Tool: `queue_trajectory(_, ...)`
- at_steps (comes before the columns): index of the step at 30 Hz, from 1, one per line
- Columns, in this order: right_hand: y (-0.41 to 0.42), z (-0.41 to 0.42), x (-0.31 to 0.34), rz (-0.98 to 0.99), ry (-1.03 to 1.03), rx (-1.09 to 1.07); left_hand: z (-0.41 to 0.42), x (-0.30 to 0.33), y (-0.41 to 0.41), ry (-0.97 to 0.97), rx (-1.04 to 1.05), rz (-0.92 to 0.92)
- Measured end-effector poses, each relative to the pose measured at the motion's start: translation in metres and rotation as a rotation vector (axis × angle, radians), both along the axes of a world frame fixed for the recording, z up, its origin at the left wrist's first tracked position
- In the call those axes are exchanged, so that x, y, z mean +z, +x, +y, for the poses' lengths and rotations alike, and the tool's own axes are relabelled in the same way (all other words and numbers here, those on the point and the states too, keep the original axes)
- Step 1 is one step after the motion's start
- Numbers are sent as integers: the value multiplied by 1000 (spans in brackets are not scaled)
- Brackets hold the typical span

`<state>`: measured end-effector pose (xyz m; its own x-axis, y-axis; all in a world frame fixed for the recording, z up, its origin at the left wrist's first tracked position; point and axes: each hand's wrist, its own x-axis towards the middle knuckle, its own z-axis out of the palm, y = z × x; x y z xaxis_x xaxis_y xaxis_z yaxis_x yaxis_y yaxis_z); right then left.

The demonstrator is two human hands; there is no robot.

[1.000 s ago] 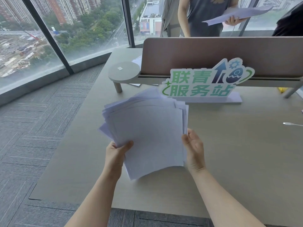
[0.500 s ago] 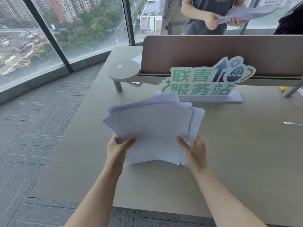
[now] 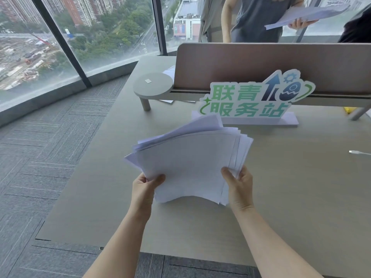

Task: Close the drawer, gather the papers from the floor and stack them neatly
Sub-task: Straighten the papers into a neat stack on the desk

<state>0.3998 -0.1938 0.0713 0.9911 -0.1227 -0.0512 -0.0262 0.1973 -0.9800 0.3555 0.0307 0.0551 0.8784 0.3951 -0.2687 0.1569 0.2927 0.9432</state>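
A loose bundle of white papers (image 3: 188,157) is held over the beige desk (image 3: 291,187), its sheets fanned out unevenly at the top and right edges. My left hand (image 3: 143,189) grips the bundle's lower left corner, thumb on top. My right hand (image 3: 239,187) grips the lower right corner, thumb across the front sheet. The bottom edge of the bundle bows upward in the middle, just above the desk top. No drawer is in view.
A green and white sign (image 3: 253,99) stands behind the papers, in front of a desk divider panel (image 3: 271,65) with a round grey shelf (image 3: 153,86). A white cable (image 3: 359,152) lies at right. Another person (image 3: 259,19) behind the divider holds papers. Grey carpet (image 3: 40,167) lies left.
The bundle has tipped from near upright to slanting away and come lower toward the desk. My right hand slid from the side edge to the lower right corner.
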Motion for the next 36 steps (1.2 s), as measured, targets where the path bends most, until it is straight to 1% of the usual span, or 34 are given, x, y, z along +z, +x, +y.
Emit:
queue_trajectory(2,-1,3,1,25,5,21,-1,-3,-1,3,-22,9)
queue_trajectory(5,3,0,-4,32,80,-65,-3,-2,-1,-24,-19,-29)
queue_trajectory(8,3,1,-3,22,53,-30,-1,-1,3,-41,21,-27)
queue_trajectory(11,1,8,5,-21,70,-12,-3,-1,4,-14,28,-7)
queue_trajectory(19,-2,3,18,-130,69,23,1,7,2,11,-3,-70)
queue_trajectory(21,-1,-1,33,-249,0,7,0,9,2,8,-36,-87)
queue_trajectory(24,7,-2,70,-487,-241,-51,-3,11,4,3,-46,-95)
queue_trajectory(26,11,0,89,-568,-298,-27,-4,13,4,5,-43,-87)
queue_trajectory(30,17,0,104,-524,-340,46,-5,13,4,12,-42,-59)
queue_trajectory(36,19,1,102,-509,-329,43,-5,15,1,26,-58,-66)
